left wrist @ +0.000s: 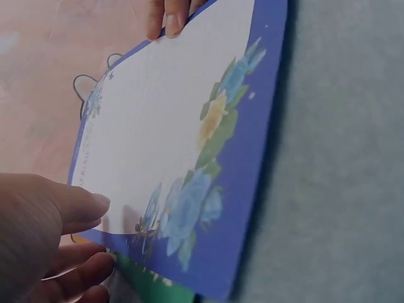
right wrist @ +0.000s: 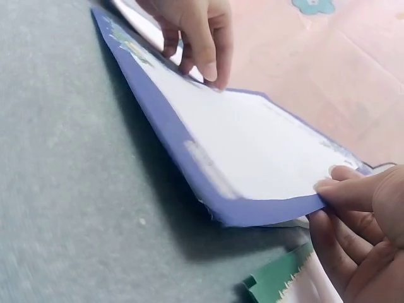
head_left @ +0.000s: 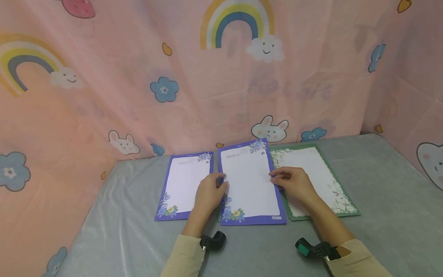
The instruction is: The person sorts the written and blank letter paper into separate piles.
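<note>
Ctr of head view: a purple-bordered sheet (head_left: 249,181) w/ blue & yellow flowers, tilted up off the grey cloth (head_left: 114,231), at least at its lower R corner per R wrist view. R hand (head_left: 294,182) pinches its R edge, thumb on the front. L hand (head_left: 209,192) is curled at its L edge, thumb over the front; can't tell if it's pinching.

2nd purple-bordered sheet (head_left: 187,182), similar design, lies L of ctr, partly behind L hand in the frame. Green-bordered sheet (head_left: 313,173) w/ white flowers lies R of ctr, its L side overlapped in view by the ctr sheet. 2 black wrist straps, L (head_left: 212,241) & R (head_left: 316,249), show at bottom. Pink backdrop (head_left: 207,111) w/ 2 rainbows fills the upper frame.
</note>
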{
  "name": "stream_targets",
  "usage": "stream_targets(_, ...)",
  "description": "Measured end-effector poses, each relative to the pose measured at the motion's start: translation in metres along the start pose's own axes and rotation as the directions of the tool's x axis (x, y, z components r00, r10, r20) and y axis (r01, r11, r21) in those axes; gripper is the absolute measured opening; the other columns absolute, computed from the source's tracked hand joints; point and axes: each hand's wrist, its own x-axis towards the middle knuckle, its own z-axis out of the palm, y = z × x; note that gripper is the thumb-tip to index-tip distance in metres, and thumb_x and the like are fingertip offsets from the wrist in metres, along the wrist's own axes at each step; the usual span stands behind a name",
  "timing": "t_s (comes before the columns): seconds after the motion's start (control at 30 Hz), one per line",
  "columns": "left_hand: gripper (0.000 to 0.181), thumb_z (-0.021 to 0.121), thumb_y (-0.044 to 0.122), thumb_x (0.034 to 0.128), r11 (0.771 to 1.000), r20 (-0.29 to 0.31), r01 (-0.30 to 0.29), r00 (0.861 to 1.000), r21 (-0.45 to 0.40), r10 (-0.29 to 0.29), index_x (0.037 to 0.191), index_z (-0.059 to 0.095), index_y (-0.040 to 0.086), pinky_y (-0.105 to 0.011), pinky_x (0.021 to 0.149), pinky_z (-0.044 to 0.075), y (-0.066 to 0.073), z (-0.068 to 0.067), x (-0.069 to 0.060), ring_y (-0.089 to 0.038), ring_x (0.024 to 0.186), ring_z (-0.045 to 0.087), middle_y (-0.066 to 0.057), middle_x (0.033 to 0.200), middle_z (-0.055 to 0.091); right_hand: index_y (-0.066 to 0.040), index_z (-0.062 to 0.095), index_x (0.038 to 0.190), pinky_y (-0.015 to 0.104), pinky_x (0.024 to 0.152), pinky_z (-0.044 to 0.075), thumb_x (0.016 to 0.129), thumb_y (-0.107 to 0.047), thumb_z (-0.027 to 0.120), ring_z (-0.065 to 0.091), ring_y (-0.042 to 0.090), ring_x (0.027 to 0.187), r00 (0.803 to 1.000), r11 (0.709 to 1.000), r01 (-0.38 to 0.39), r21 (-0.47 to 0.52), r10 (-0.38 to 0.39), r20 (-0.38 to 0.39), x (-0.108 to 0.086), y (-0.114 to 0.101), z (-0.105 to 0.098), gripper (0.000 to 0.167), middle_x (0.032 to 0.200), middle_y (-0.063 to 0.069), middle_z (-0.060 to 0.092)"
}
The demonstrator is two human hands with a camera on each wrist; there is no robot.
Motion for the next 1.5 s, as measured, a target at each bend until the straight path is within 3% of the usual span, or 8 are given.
stream_targets(0.2, 0.016, 0.075, 0.010, 0.0887, 0.991, -0.077, -0.025, 0.997, -0.128, 0.015, 0.105, 0.078, 0.012, -0.025, 0.069, 0.054, -0.002, -0.004, 0.003, -0.013, 0.076, 0.062, -0.005, 0.089, 0.073, -0.002, 0.073, 0.116, 0.018, 0.074, 0.057, 0.094, -0.023, 0.072, 0.068, 0.006, 0.088, 0.999, 0.997, -0.033, 0.070, 0.031, 0.020, 0.000, -0.002, -0.002, 0.031, 0.113, 0.016, 0.076)
stream_targets(0.3, 0.012, 0.076, 0.010, 0.0875, 0.977, -0.067, -0.014, 0.998, -0.211, 0.000, 0.099, 0.079, 0.012, -0.025, 0.072, 0.056, -0.002, -0.007, 0.004, -0.012, 0.077, 0.064, -0.004, 0.088, 0.074, -0.004, 0.074, 0.113, 0.020, 0.071, 0.055, 0.091, -0.030, 0.076, 0.066, 0.007, 0.084, 0.999, 0.997, -0.050, 0.057, 0.049, 0.009, 0.000, -0.003, -0.001, 0.034, 0.102, 0.010, 0.078)
stream_targets(0.5, 0.008, 0.079, 0.015, 0.0867, 0.951, -0.031, 0.054, 0.997, -0.304, -0.067, 0.094, 0.080, 0.013, -0.022, 0.065, 0.050, -0.002, -0.012, 0.004, -0.011, 0.071, 0.059, -0.004, 0.080, 0.073, -0.005, 0.075, 0.107, 0.024, 0.066, 0.050, 0.086, -0.034, 0.081, 0.062, 0.011, 0.078, 0.997, 0.997, -0.081, 0.020, 0.080, 0.003, 0.001, -0.003, -0.001, 0.037, 0.083, -0.003, 0.076)
stream_targets(0.77, 0.007, 0.080, 0.014, 0.0849, 0.938, -0.031, 0.075, 0.995, -0.338, -0.091, 0.092, 0.081, 0.012, -0.020, 0.058, 0.045, -0.001, -0.015, 0.004, -0.010, 0.067, 0.056, -0.005, 0.077, 0.072, -0.004, 0.074, 0.108, 0.025, 0.064, 0.049, 0.086, -0.035, 0.081, 0.063, 0.011, 0.075, 0.995, 0.994, -0.103, 0.030, 0.103, -0.008, 0.000, -0.003, -0.001, 0.039, 0.081, -0.003, 0.075)
stream_targets(1.0, 0.007, 0.080, 0.014, 0.0854, 0.942, -0.054, 0.080, 0.993, -0.325, -0.103, 0.092, 0.081, 0.013, -0.019, 0.057, 0.045, 0.000, -0.017, 0.005, -0.010, 0.068, 0.058, -0.004, 0.079, 0.074, -0.005, 0.074, 0.107, 0.026, 0.063, 0.050, 0.088, -0.034, 0.079, 0.063, 0.011, 0.073, 0.997, 0.996, -0.073, 0.057, 0.073, -0.002, 0.000, -0.003, 0.000, 0.036, 0.077, -0.005, 0.074)
stream_targets(1.3, 0.012, 0.073, 0.011, 0.0913, 0.950, -0.070, 0.040, 0.995, -0.309, -0.065, 0.100, 0.081, 0.012, -0.025, 0.075, 0.056, -0.004, -0.028, 0.006, -0.015, 0.085, 0.068, -0.005, 0.097, 0.079, -0.003, 0.072, 0.120, 0.019, 0.079, 0.058, 0.097, -0.027, 0.069, 0.067, 0.002, 0.094, 1.000, 0.991, -0.006, 0.131, 0.003, 0.026, -0.002, -0.011, 0.003, 0.034, 0.122, 0.016, 0.073)
stream_targets(1.5, 0.016, 0.070, 0.015, 0.0945, 0.940, -0.021, 0.001, 1.000, -0.341, -0.008, 0.108, 0.079, 0.012, -0.035, 0.089, 0.059, -0.005, -0.039, 0.007, -0.020, 0.100, 0.071, -0.006, 0.109, 0.078, -0.004, 0.072, 0.122, 0.019, 0.079, 0.058, 0.099, -0.024, 0.066, 0.066, 0.000, 0.091, 1.000, 0.993, 0.017, 0.115, -0.017, -0.002, -0.006, -0.019, -0.001, 0.032, 0.124, 0.017, 0.071)
